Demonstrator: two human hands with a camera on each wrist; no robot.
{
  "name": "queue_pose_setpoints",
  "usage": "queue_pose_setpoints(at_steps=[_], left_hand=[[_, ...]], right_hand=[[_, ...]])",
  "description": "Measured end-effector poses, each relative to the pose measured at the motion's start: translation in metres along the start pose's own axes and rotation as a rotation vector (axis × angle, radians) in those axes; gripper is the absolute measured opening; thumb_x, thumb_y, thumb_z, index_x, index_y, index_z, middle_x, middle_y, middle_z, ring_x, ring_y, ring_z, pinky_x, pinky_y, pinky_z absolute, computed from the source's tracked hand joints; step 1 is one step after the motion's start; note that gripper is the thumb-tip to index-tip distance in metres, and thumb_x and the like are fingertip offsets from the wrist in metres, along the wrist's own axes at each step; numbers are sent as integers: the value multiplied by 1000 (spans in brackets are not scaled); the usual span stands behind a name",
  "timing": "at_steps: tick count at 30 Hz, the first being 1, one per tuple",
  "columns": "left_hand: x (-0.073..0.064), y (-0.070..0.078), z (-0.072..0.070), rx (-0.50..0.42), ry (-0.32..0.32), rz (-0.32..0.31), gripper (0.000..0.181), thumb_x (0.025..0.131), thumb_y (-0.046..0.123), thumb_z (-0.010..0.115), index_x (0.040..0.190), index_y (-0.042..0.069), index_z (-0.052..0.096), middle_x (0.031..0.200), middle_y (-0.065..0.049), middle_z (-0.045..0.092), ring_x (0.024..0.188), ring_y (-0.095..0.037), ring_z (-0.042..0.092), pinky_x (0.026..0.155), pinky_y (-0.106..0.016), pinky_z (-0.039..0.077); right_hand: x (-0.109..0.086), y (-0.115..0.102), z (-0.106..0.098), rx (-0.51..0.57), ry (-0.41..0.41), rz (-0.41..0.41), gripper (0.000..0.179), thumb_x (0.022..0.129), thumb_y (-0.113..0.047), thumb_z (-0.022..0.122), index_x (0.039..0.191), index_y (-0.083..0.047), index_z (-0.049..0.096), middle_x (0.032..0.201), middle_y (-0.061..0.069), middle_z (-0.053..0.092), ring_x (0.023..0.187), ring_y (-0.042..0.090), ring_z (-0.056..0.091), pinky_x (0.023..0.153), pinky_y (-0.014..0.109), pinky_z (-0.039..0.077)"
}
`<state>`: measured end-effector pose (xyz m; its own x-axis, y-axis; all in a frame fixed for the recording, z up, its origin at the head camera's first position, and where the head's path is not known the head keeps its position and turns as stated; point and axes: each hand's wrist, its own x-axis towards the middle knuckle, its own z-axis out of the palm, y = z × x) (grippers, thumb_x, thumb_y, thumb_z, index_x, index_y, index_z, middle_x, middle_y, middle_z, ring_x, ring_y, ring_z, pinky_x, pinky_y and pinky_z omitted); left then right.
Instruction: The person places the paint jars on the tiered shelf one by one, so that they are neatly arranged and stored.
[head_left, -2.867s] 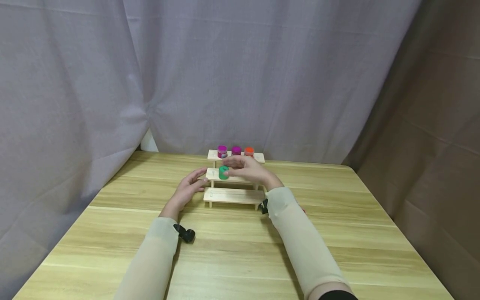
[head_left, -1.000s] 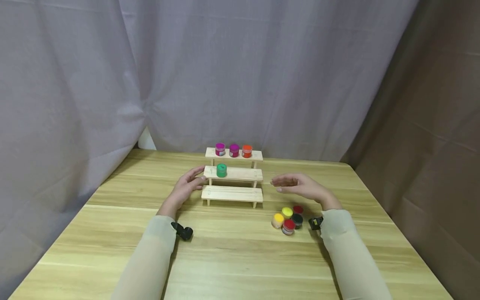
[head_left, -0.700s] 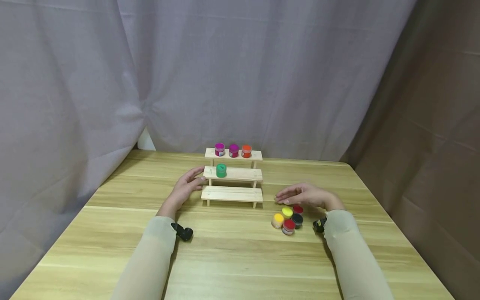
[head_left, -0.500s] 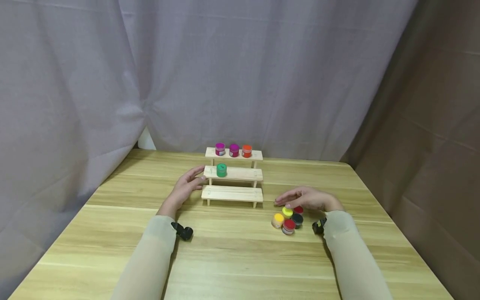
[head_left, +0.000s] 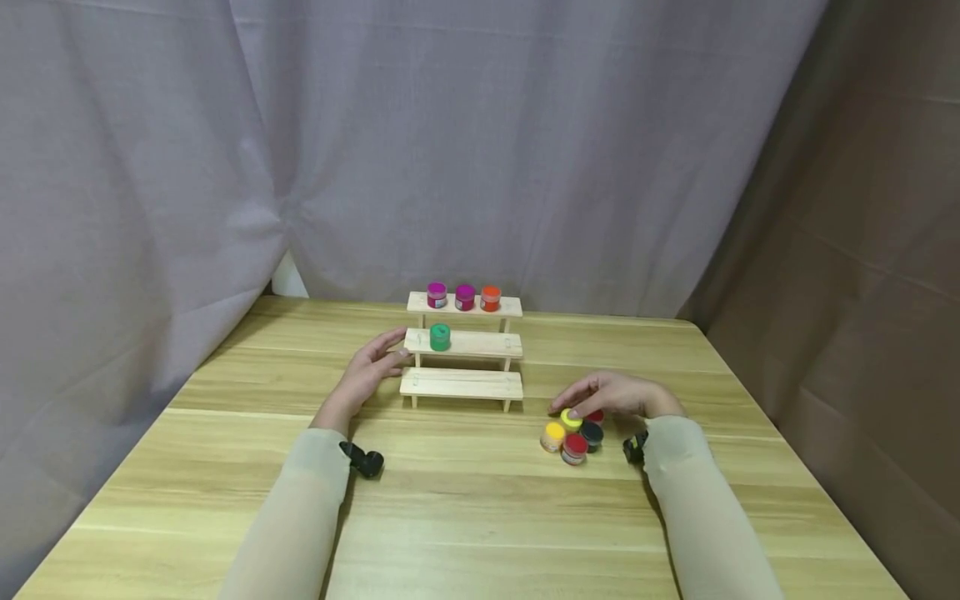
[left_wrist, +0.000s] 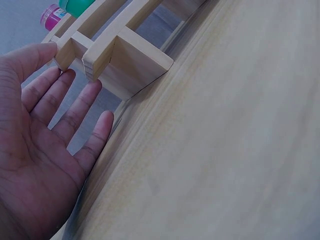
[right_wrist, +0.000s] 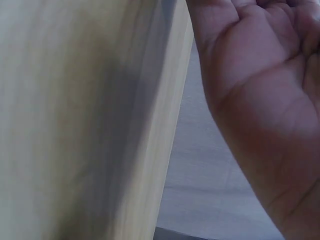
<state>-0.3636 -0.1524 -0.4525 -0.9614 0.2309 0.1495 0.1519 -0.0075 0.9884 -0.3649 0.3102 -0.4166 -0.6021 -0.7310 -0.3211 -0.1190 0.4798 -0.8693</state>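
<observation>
I cannot read any word or number here. Ahead of my left hand (head_left: pixel 367 369) and to its right, the left purple jar (head_left: pixel 437 295) and the purple jar beside it (head_left: pixel 465 297) carry small pale labels (left_wrist: pixel 61 13), whose print is too small for reading. Nearer to me than my right hand (head_left: pixel 615 395), the front red jar (head_left: pixel 574 448) has pale marking, also unreadable.

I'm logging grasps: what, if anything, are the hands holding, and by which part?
Right hand: thumb on lemon-yellow jar's lid, grip unclear. Left hand holds nothing.
</observation>
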Motion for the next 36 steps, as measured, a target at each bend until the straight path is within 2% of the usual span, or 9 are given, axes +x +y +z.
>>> queue_pose_setpoints(at_steps=[7,14,21,29,36], left_hand=[[-13,23,6,24,-15,9,54,103,15,58,153,4,40,158,-18,37,131,-40,50,106,-56,46],[-14,25,7,18,-16,11,55,103,16,59,153,4,40,158,-18,36,131,-39,50,106,-57,45],[-14,23,6,12,-12,12,55,103,16,59,153,4,40,158,-19,35,132,-42,49,108,-60,42],[-13,23,6,5,-6,10,54,102,16,60,152,4,41,158,-19,36,132,-41,49,107,-59,43],[2,-6,-1,16,16,19,58,101,27,63,153,13,42,159,-12,37,133,-37,50,106,-53,47]], right_hand=[[-4,-1,-2,5,-44,-13,40,93,-8,71,132,0,64,134,17,63,117,22,61,95,31,54],[-5,-1,-1,-3,-32,17,39,92,-12,73,130,-3,67,127,14,67,110,20,63,91,31,54],[-4,-2,-1,-3,13,58,37,94,-15,72,130,-5,67,132,10,66,120,19,60,98,30,51],[-3,0,-2,3,-12,25,42,93,-12,72,133,-3,64,135,15,62,117,21,59,95,31,53],[-3,-1,-2,3,-5,48,43,93,-12,72,135,-5,63,132,12,64,117,23,59,95,33,53]])
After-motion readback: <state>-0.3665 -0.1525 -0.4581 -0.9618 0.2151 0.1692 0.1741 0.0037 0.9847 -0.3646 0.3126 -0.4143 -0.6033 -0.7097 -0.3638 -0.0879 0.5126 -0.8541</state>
